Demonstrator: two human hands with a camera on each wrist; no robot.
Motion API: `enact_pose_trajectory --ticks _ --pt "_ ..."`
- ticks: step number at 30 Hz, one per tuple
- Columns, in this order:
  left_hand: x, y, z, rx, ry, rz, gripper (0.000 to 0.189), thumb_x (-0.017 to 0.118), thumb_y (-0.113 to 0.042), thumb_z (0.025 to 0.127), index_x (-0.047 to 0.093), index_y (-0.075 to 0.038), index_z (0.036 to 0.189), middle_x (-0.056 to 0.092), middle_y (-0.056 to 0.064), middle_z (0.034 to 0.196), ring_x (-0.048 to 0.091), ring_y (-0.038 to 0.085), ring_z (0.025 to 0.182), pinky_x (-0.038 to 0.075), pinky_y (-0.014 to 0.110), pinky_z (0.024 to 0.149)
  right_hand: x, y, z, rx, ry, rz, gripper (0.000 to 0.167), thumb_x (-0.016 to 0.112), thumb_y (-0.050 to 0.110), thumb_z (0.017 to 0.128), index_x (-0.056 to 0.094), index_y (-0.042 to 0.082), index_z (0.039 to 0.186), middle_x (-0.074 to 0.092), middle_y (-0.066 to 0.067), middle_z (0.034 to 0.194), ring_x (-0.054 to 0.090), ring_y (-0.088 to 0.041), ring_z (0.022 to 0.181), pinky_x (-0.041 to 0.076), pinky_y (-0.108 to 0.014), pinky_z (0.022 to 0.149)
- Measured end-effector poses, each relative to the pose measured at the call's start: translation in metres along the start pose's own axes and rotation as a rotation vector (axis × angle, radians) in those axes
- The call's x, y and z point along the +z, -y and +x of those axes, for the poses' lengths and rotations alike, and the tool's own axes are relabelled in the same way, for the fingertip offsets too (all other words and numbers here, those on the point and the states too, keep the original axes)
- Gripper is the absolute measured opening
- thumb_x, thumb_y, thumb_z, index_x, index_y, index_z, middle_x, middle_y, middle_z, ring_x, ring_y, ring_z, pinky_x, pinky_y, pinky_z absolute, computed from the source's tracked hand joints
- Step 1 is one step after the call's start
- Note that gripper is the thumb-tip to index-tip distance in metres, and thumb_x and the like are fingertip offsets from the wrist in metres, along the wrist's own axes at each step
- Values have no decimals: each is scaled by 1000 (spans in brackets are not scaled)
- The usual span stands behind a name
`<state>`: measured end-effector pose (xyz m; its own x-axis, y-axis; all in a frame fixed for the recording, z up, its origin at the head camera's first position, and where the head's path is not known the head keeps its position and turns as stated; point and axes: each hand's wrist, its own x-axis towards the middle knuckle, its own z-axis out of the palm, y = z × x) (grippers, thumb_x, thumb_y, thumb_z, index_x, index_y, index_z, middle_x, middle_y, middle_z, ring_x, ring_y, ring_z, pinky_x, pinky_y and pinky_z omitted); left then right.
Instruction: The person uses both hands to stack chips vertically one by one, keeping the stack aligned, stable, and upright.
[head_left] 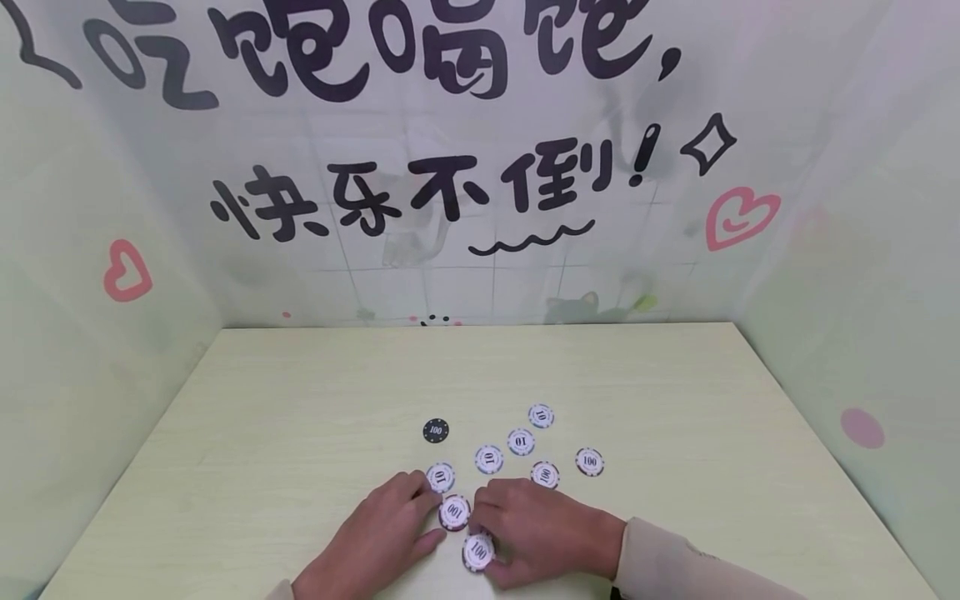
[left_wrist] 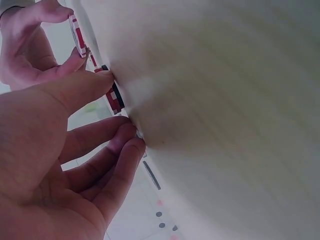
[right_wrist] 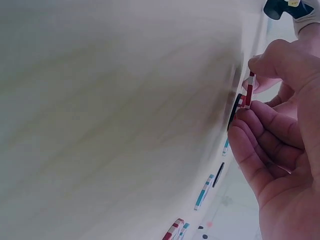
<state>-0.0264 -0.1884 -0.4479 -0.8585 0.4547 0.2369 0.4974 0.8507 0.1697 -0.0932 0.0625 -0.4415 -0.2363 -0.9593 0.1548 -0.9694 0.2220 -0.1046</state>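
right hand (head_left: 528,529) has a red-edged 100 chip (head_left: 478,552) pinched | left hand (head_left: 386,529) kinda grips a short chip stack (head_left: 454,512) | 10 chip (head_left: 440,477) just past left hand

I've got a pale wood-grain table (head_left: 300,392) running up to a whitish back wall (head_left: 465,292); side walls (head_left: 855,317) flank it left and right. Two rows of dark Chinese lettering (head_left: 448,185) on the back, wavy line (head_left: 532,241) under the lower row, star outline (head_left: 708,143) at its right end. I read faint grid lines behind, plus a grey cat-eared shape (head_left: 570,311) by the table edge. Pink heart outlines left (head_left: 127,293) and right, pink oval (head_left: 862,427) on the right wall. Light's soft; wrist views show blurry shadows on the tabletop.
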Motion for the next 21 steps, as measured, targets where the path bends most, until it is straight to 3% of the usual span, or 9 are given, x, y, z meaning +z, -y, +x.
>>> enact_pose_trajectory --ticks 6,21 --pt "0 0 1 1 2 4 36 92 -29 91 82 -1 111 61 -1 102 56 14 88 56 31 77 3 -5 3 -16 -57 -1 27 87 37 90 75 18 106 62 14 95 47 4 85 41 -7 82" --pt "1 1 -1 17 -52 3 36 93 -28 89 82 -1 110 61 -2 102 55 13 87 56 30 76 5 -12 10 34 -74 34 27 87 34 92 75 16 108 61 12 97 48 1 86 39 -8 81"
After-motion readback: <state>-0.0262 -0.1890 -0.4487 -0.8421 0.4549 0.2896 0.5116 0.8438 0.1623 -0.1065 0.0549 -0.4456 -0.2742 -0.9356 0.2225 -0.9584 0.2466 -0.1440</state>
